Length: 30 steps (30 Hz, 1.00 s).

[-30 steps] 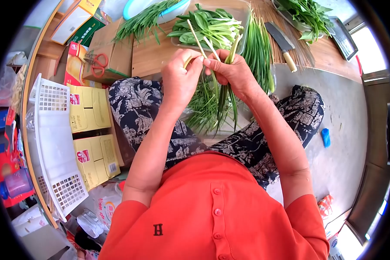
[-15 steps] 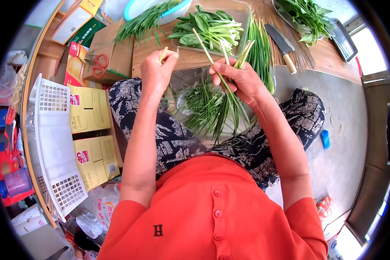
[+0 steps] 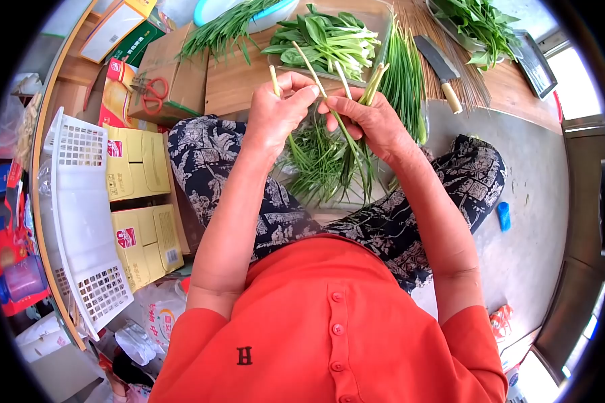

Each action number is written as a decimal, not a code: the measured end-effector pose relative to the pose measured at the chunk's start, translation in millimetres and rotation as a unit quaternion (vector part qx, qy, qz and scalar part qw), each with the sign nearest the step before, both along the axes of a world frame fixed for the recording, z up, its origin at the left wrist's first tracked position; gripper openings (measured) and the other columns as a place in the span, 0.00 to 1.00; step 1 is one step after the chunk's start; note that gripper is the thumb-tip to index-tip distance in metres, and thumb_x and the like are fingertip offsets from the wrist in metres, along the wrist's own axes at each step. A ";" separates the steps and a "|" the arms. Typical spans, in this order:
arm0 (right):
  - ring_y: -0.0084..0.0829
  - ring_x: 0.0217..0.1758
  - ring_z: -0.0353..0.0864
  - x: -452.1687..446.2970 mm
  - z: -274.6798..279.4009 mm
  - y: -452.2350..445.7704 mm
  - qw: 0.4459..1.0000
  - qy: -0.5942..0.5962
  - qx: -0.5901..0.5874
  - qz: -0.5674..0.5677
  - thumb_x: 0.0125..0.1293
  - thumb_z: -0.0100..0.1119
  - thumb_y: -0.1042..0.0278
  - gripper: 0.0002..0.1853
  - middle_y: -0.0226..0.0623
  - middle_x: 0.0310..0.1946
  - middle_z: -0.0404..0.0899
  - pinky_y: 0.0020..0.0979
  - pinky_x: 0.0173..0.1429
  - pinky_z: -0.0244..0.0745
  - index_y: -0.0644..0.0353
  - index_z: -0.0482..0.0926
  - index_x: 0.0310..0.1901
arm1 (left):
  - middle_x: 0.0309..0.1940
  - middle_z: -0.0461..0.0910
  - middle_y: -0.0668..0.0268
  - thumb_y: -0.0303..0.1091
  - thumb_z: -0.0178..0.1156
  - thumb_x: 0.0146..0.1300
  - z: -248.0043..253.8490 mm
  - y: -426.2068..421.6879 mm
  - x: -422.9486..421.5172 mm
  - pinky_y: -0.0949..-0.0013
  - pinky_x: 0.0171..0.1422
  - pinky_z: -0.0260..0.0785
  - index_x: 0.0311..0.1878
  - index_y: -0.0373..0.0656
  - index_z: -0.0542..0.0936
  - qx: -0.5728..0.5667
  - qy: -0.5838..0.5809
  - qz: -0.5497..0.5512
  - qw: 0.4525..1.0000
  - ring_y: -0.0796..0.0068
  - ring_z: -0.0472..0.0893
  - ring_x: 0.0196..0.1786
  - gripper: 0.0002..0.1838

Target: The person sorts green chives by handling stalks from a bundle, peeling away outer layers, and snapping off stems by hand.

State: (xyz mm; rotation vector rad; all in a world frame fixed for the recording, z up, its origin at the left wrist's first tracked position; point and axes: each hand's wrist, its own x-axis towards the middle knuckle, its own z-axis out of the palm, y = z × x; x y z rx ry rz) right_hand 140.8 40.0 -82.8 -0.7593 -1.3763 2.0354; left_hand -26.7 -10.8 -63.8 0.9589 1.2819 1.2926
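Observation:
My right hand (image 3: 370, 119) is closed around several green stalks (image 3: 356, 151), pale ends up and leaves hanging down. Just left of it my left hand (image 3: 279, 111) pinches, with a short pale stalk piece (image 3: 274, 80) sticking up from the fingers; its fingertips are close to a long stalk in the right hand. Below both hands lies a loose heap of thin green leaves (image 3: 316, 164). Leafy greens (image 3: 326, 40) fill a clear tray beyond the hands, and a bundle of long green stalks (image 3: 405, 84) lies right of it.
A cleaver (image 3: 438, 70) rests on the wooden table (image 3: 232, 87). More greens (image 3: 474, 27) stand at the back right, chives (image 3: 225, 33) over a blue-rimmed basin. Red scissors (image 3: 154, 95), cartons (image 3: 138, 164) and a white basket (image 3: 84, 215) are on the left.
My left hand moved away to the left, then came back beside the right hand. A short stalk piece now sticks up from it. The right hand keeps its stalks and has barely moved.

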 end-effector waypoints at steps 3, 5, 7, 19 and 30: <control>0.14 0.16 0.60 -0.1 -3.1 1.3 0.999 0.013 -0.045 0.008 0.67 0.53 0.63 0.12 0.30 0.21 0.76 0.17 0.20 0.52 0.63 0.81 0.37 | 0.22 0.72 0.78 0.28 0.59 0.62 -7.9 1.8 1.6 0.83 0.22 0.52 0.34 0.40 0.77 0.040 0.009 0.006 0.999 0.90 0.65 0.21 0.03; 0.15 0.16 0.60 1.6 -3.0 1.4 0.997 0.023 -0.071 0.019 0.67 0.52 0.63 0.12 0.30 0.21 0.76 0.17 0.20 0.52 0.63 0.81 0.37 | 0.22 0.71 0.77 0.25 0.59 0.59 -20.6 5.5 2.2 0.80 0.24 0.60 0.32 0.39 0.76 0.103 0.145 0.068 0.982 0.88 0.68 0.22 0.01; 0.15 0.16 0.60 3.1 -2.8 2.7 0.995 0.033 -0.094 0.032 0.67 0.52 0.63 0.13 0.30 0.21 0.76 0.17 0.20 0.53 0.63 0.81 0.37 | 0.23 0.72 0.76 0.23 0.59 0.58 -14.9 3.7 6.6 0.80 0.26 0.63 0.33 0.39 0.76 0.155 0.262 0.103 0.947 0.87 0.70 0.23 0.02; 0.16 0.18 0.63 8.0 -4.7 -1.7 0.975 0.091 -0.173 0.103 0.66 0.55 0.60 0.14 0.31 0.22 0.75 0.16 0.20 0.55 0.64 0.79 0.37 | 0.29 0.74 0.65 0.20 0.61 0.48 -7.4 9.8 -26.9 0.66 0.33 0.72 0.29 0.42 0.75 0.252 0.556 0.226 0.759 0.66 0.79 0.31 0.07; 0.16 0.17 0.66 22.0 -5.4 4.2 0.979 0.075 -0.156 0.105 0.66 0.56 0.61 0.12 0.31 0.20 0.75 0.15 0.18 0.54 0.64 0.79 0.35 | 0.26 0.74 0.65 0.25 0.61 0.50 -21.5 9.3 -77.7 0.69 0.30 0.67 0.28 0.42 0.76 0.206 0.619 0.243 0.718 0.67 0.75 0.26 0.04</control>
